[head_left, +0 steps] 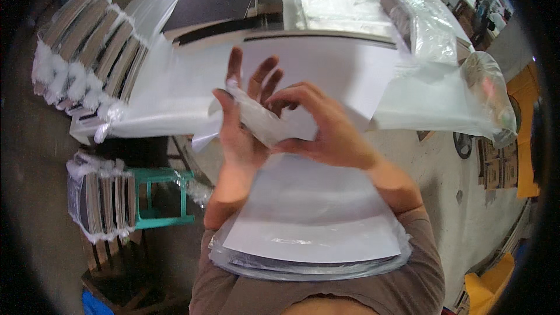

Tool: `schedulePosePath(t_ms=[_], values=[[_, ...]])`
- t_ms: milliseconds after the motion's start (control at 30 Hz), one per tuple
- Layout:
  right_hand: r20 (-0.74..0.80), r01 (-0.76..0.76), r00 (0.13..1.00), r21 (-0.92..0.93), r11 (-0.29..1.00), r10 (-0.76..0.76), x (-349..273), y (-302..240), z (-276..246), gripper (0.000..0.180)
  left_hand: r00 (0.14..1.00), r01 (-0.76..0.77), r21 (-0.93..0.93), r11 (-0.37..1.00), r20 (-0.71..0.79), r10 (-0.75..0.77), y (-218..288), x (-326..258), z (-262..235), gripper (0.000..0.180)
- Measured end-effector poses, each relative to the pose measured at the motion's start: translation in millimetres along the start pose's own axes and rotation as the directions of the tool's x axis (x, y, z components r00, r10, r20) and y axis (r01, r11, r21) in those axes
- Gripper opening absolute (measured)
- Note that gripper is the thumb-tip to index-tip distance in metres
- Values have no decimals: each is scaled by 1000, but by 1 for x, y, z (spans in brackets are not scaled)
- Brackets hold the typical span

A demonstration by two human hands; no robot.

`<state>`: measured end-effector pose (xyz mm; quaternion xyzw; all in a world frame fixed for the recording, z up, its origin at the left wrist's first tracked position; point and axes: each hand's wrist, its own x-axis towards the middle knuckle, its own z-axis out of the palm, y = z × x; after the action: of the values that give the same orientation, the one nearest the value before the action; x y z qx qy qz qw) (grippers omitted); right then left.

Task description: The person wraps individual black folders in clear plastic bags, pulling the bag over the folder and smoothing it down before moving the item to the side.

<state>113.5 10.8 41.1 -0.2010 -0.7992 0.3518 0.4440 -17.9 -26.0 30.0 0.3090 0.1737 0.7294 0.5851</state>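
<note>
My left hand (236,125) is raised over the near edge of the table, thumb and fingers spread. Crumpled clear plastic film (256,118) lies across its palm. From the right, my right hand (326,125) reaches in with curled fingers and thumb around the film's other side; the fingertips are partly hidden. Below both hands, a stack of flat sheets in a clear plastic bag (315,221) leans against my torso, a white sheet uppermost and dark edges under it. Whether the film belongs to this bag I cannot tell.
Ahead, the plastic-covered table (169,93) carries a large white sheet (332,76), dark boards (216,0) and wrapped packs (344,9). Wrapped bundles (96,41) line its left end. Another bundle (108,198) is beside a green stool (163,198). Cartons (500,166) stand at right.
</note>
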Motion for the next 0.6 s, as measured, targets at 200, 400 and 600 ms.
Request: schedulePosePath(t_ms=[200, 400, 600], values=[[-269, -107, 956, 64, 992, 120, -5, 32, -2, 10, 994, 99, 363, 926, 15, -112, -30, -7, -21, 38], [-285, -227, 881, 445, 866, 378, -5, 37, -8, 16, 968, 207, 113, 972, -168, -187, -41, -3, -23, 21], [-371, -138, 689, 776, 616, 623, -4, 44, -42, 11, 940, 139, 66, 988, -324, -111, -35, -4, -30, 21]])
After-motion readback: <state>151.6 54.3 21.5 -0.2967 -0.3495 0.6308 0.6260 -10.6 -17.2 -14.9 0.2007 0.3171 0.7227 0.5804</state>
